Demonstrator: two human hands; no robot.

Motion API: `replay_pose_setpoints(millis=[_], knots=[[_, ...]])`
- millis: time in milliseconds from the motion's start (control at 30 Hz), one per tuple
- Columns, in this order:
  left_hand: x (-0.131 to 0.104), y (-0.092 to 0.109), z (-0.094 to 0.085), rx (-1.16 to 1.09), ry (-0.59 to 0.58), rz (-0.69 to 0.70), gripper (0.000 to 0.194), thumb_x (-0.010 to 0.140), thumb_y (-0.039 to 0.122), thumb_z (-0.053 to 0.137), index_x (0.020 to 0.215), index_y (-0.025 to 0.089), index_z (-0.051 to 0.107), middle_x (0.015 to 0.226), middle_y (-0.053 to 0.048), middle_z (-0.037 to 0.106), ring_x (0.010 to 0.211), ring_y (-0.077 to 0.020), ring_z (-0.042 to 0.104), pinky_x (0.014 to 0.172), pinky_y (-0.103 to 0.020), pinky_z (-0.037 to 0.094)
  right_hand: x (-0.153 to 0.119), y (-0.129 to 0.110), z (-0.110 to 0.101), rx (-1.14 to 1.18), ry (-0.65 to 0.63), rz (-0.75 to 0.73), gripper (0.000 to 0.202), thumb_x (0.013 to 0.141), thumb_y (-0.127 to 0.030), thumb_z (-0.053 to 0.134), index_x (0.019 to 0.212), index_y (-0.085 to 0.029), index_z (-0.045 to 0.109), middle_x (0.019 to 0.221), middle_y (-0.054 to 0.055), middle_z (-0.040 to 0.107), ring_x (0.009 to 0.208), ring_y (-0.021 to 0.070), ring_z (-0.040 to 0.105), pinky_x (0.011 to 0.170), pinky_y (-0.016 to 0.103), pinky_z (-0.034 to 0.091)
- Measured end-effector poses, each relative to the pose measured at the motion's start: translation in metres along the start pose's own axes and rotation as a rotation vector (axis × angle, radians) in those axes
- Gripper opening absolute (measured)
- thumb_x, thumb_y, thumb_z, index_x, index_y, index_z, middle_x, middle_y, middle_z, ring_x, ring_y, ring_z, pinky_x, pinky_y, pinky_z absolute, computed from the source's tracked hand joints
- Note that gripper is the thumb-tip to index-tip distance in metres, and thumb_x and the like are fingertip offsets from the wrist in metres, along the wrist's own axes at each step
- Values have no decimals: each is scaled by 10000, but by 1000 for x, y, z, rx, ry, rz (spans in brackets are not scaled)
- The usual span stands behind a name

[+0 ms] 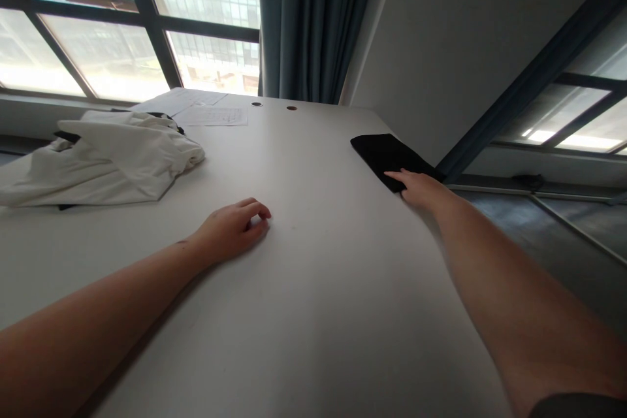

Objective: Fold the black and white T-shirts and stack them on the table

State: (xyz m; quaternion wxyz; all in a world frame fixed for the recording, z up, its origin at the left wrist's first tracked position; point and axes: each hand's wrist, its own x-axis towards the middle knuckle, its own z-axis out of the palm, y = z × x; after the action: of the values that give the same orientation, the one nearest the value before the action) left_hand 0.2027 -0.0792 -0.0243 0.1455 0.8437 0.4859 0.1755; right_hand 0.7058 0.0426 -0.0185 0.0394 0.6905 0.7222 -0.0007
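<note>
My left hand [234,230] rests on the white table with its fingers loosely curled. A gap shows between thumb and forefinger, and nothing is in it. At the table's right edge, my right hand [417,189] touches a flat, folded black cloth [379,151]. One finger stretches out over the cloth's top, and part of the hand lies at its near edge. The cloth's far right corner reaches the table's edge. Whether the cloth is a garment I cannot tell.
A crumpled white cloth [122,157] with black bits under it lies at the left. Printed paper sheets [213,117] lie behind it, near two round holes in the white table [304,313]. Beyond stand a window and a dark curtain [313,26]; a pale wall [441,32] rises at right.
</note>
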Motion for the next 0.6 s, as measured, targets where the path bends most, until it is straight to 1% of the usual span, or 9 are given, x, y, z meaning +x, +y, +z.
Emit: replay_pose_setpoints(millis=[167, 300, 467, 600], knots=[[0, -1, 0, 2, 6, -6, 315, 975, 475, 493, 1107, 276, 699, 1133, -20, 729, 771, -166, 672, 732, -299, 480, 7, -4, 11, 14, 41, 66, 831, 856, -106, 571, 1659, -277, 442, 1729, 142, 361, 1461, 385, 526, 1195, 511, 428], [0, -1, 0, 10, 4, -12, 317, 971, 481, 488, 1093, 276, 697, 1120, -21, 729, 763, -167, 671, 727, -301, 481, 22, -9, 20, 18, 67, 132, 809, 851, -137, 603, 1642, -250, 473, 1678, 175, 439, 1420, 407, 559, 1159, 546, 467], [1, 1, -1, 11, -9, -22, 325, 974, 490, 475, 1089, 271, 686, 1115, -22, 723, 777, -172, 674, 722, -306, 470, 44, -20, 17, 42, 86, 226, 706, 914, -171, 579, 1616, -186, 506, 1602, 262, 484, 1379, 438, 571, 1109, 556, 494], [1, 1, -2, 6, -19, -31, 325, 979, 486, 483, 1098, 265, 690, 1108, -24, 713, 782, -174, 673, 733, -309, 475, 62, -24, 16, 61, 120, 276, 664, 929, -175, 582, 1592, -189, 535, 1550, 273, 510, 1375, 443, 557, 1098, 577, 490]])
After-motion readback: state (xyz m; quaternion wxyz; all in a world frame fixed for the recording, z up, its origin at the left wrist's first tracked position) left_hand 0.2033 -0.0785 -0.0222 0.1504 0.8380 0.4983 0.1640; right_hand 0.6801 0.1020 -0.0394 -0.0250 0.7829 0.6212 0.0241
